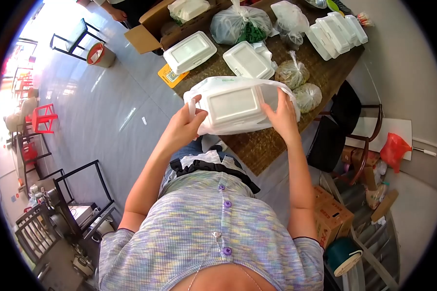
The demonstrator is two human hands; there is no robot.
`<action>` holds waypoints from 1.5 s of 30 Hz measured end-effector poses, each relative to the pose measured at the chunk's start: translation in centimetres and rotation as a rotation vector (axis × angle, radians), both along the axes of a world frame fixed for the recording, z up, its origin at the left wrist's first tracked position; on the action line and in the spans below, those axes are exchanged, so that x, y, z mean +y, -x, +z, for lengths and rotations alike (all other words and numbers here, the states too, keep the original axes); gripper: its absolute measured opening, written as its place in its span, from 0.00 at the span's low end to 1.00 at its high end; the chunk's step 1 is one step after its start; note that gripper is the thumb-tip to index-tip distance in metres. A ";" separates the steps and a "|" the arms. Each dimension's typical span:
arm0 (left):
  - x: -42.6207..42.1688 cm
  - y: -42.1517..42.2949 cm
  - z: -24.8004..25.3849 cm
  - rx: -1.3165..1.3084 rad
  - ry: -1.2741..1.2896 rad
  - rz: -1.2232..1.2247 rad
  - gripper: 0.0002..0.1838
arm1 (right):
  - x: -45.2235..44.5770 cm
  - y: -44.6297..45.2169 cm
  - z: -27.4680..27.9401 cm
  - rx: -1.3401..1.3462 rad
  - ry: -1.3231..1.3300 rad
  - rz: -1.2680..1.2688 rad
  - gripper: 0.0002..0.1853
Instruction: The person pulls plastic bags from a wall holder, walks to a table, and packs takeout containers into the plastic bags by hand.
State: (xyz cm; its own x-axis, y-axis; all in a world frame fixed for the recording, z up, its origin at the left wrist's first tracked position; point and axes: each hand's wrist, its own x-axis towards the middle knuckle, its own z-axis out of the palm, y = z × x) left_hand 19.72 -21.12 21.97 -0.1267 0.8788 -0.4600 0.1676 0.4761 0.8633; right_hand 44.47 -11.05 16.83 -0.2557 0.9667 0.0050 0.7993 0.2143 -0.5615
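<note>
Between my hands, a white foam takeaway box (233,105) lies in a thin white plastic bag (223,83), over the near end of the brown table. My left hand (185,123) grips the bag's left side, with a twist of plastic between thumb and fingers. On the other side, my right hand (283,115) holds the bag's right edge; its fingers are behind the plastic and the thumb is by the box's corner. Just beyond, a closed foam box (249,60) and another foam box (190,52) rest on the table.
Several foam boxes (332,36) stand in a row at the table's far right. Knotted clear bags (308,97) of food lie beside my right hand. A cardboard carton (153,24) is at the back left, near another person's hand (117,14). A black chair (327,138) is right of the table.
</note>
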 end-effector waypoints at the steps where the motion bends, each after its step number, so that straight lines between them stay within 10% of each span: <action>1: 0.2 -0.2 2.6 -0.097 0.013 -0.014 0.23 | -0.4 0.1 2.0 -0.139 0.072 0.015 0.30; 9: 0.0 -0.3 6.1 -0.529 -0.115 0.146 0.21 | 0.2 -2.3 4.0 -0.613 -0.649 -0.058 0.23; 16: 2.9 -2.9 7.2 -0.381 -0.245 -0.121 0.21 | 2.2 -4.9 7.4 1.291 0.601 0.105 0.06; 24: 4.7 0.4 5.9 -0.446 -0.219 0.115 0.16 | -3.4 -2.8 11.2 0.869 0.234 -0.101 0.04; 29: 4.0 -1.5 5.3 0.112 -0.447 -0.313 0.09 | -2.8 -2.5 7.2 0.563 -0.332 0.117 0.03; 33: 5.6 -5.4 5.6 0.787 -0.835 -0.607 0.09 | -1.4 -1.6 3.6 1.372 0.205 0.216 0.22; 38: 9.1 -9.5 2.5 0.582 -1.347 -0.832 0.10 | -1.5 -0.9 -3.9 0.422 -0.003 0.162 0.23; 45: 10.6 -5.6 -0.7 0.178 -0.918 -0.606 0.20 | 0.9 1.4 3.3 0.885 0.775 0.043 0.14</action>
State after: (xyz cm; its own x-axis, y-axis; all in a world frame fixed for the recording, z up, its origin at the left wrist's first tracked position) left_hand 25.31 -10.49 21.27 0.4388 0.8150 0.3784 0.3122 -0.5332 0.7863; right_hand 43.07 -10.19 20.08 -0.4904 0.7804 -0.3880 0.0655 -0.4110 -0.9093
